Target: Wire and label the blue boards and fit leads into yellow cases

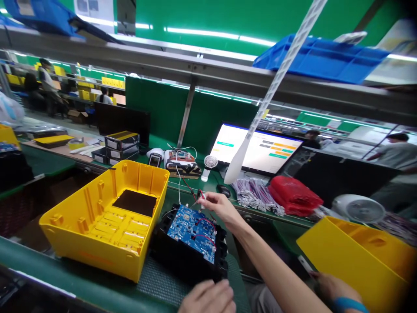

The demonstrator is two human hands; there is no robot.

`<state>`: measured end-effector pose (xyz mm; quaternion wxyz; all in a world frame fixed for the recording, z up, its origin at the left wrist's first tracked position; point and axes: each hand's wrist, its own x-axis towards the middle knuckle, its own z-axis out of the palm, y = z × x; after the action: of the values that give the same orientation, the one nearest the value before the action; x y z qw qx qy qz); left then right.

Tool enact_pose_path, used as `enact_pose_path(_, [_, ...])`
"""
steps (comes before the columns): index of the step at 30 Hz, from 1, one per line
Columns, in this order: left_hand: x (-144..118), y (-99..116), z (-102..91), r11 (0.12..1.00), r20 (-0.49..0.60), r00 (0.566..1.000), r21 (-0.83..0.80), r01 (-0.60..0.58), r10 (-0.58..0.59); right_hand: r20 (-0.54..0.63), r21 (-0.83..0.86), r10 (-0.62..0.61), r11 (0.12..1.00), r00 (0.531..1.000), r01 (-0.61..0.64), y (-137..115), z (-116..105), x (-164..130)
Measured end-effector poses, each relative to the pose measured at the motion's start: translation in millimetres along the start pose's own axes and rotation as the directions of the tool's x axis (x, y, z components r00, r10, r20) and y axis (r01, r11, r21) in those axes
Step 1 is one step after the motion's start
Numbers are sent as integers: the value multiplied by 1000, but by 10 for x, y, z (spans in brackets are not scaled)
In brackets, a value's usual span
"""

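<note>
A small connector (201, 196) is pinched by the right hand (217, 205) above the blue circuit board (194, 227) of a black module (190, 250), whose near edge is touched by the left hand (208, 298); a yellow housing (107, 215) is set just beside it.

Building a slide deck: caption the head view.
Right hand pinches a wire above a blue circuit board; left hand beside its black housing.

Two yellow housings (107, 217) (361, 256), one circuit board (193, 228), two fans (210, 162) (358, 208).
</note>
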<state>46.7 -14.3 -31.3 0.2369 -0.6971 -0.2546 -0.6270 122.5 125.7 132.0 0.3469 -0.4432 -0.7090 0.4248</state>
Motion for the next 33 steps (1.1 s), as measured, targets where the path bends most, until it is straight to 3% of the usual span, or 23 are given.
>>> enact_pose_path(2, [336, -321, -382, 999, 94, 995, -16, 35, -33, 19, 0, -16, 1000, 1000, 16, 49, 40, 49])
enact_pose_path(3, [462, -467, -534, 994, 162, 980, 23, 110, -112, 22, -1, -24, 1000, 999, 24, 69, 60, 80])
enact_pose_path(6, [601, -759, -741, 940, 340, 877, 159, 303, -340, 15, -24, -49, 998, 999, 50, 105, 114, 194])
enact_pose_path(8, [538, -824, -702, 920, 380, 838, 201, 337, -390, 5, -64, -65, 996, 998, 66, 112, 141, 280])
enact_pose_path(11, [397, -799, -551, 902, 368, 829, 267, 339, -420, -4, -171, -69, 983, 998, 68, 94, 165, 395])
enact_pose_path(15, [312, -752, -426, 898, 312, 857, 304, 318, -410, -35, -367, -70, 929, 997, 52, 16, 190, 487])
enact_pose_path(20, [268, -791, -418, 917, 283, 883, 252, 308, -374, -55, -522, -85, 852, 995, 44, -52, 254, 545])
enact_pose_path(25, [256, -803, -419, 921, 272, 888, 234, 312, -370, -12, -558, -62, 828, 998, 45, 7, 300, 580])
enact_pose_path(33, [272, -795, -416, 922, 272, 890, 231, 310, -367, 89, -490, -29, 869, 996, 69, 63, 276, 594])
